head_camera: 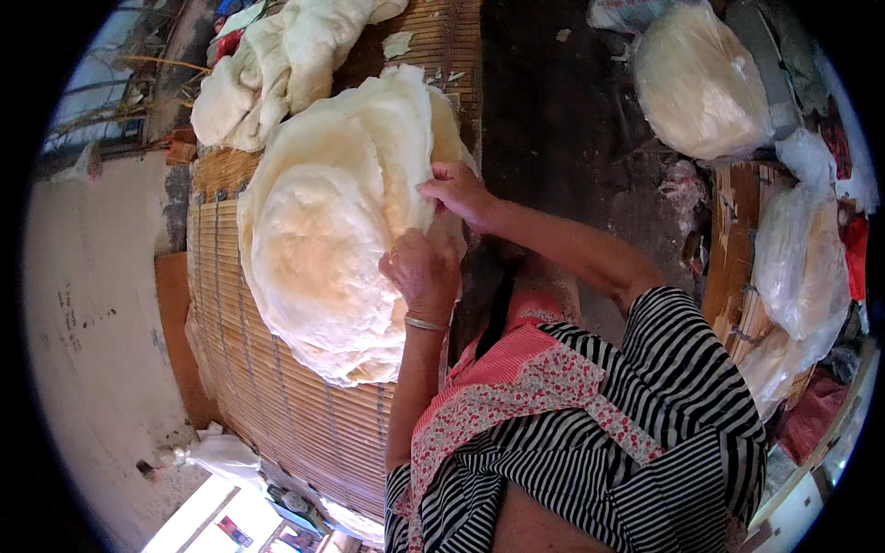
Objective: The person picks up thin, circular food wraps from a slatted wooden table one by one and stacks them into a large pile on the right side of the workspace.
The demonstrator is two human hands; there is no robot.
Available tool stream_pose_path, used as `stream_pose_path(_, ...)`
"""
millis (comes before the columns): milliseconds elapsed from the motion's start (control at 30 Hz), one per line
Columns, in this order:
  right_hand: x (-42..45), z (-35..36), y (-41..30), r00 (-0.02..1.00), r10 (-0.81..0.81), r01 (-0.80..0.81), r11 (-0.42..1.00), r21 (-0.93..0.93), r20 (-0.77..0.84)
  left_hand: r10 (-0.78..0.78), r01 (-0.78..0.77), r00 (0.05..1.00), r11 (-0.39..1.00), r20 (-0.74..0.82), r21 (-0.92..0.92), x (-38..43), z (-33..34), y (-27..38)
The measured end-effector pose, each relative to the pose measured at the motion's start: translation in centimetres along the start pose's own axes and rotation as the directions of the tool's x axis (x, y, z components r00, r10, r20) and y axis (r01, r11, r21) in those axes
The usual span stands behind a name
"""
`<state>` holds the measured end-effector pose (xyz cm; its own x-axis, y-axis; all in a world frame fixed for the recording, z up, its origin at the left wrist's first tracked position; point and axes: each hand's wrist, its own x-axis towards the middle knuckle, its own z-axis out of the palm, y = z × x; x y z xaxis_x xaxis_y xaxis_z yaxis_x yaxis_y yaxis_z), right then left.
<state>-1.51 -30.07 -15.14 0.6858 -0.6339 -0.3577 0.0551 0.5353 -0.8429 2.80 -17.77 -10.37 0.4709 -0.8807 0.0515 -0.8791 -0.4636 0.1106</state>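
A rounded, layered pile of cream-white fibre wadding point(318, 242) lies before me on a slatted bamboo mat point(228, 276). Cotton or silk floss, I cannot tell which. My left hand point(423, 266), with a bangle at its wrist, has its fingers curled into the pile's near edge. Just beyond it, my right hand point(456, 193) pinches the edge of an upper layer between thumb and fingers. The fingertips of both hands are partly hidden in the fibre.
A second heap of wadding point(276, 76) rests at the mat's far end, near a torn pale scrap point(397, 44). Dark floor point(546, 110) lies to the right. Beyond it are a stuffed clear plastic bag point(702, 83) and more plastic-wrapped bundles point(795, 256). A pale wall point(104, 290) stands left.
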Motion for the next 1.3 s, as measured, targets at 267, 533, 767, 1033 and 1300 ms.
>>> stream_pose_path(267, 0.0, -6.8, 6.2, 0.991, 0.095, -0.061, 0.946, 0.318, -0.091, 0.05, -0.073, 0.982, 0.99, -0.183, -0.124, 1.6, -0.2, -3.7)
stream_pose_path(533, 0.5, -7.1, 13.9, 0.981, 0.184, -0.144, 0.905, 0.399, -0.062, -0.23, 0.175, 0.973, 0.723, 0.006, -0.669, 1.9, -2.9, -4.6)
stream_pose_path(767, 0.3, -7.2, 15.0, 0.952, 0.237, -0.182, 0.948, 0.263, -0.194, -0.15, 0.114, 0.988, 0.845, -0.026, -0.522, 1.6, -0.9, -4.4)
stream_pose_path(1033, -2.2, -1.8, 5.5, 0.944, -0.114, 0.076, 0.988, -0.133, -0.31, -0.044, 0.044, 0.999, 0.96, 0.007, -0.276, 0.7, 0.2, -2.1)
stream_pose_path(1300, -0.8, 2.4, 4.6, 0.883, -0.376, 0.278, 0.902, -0.331, -0.281, -0.021, 0.008, 0.998, 0.977, -0.06, -0.212, 0.5, 0.1, -0.2)
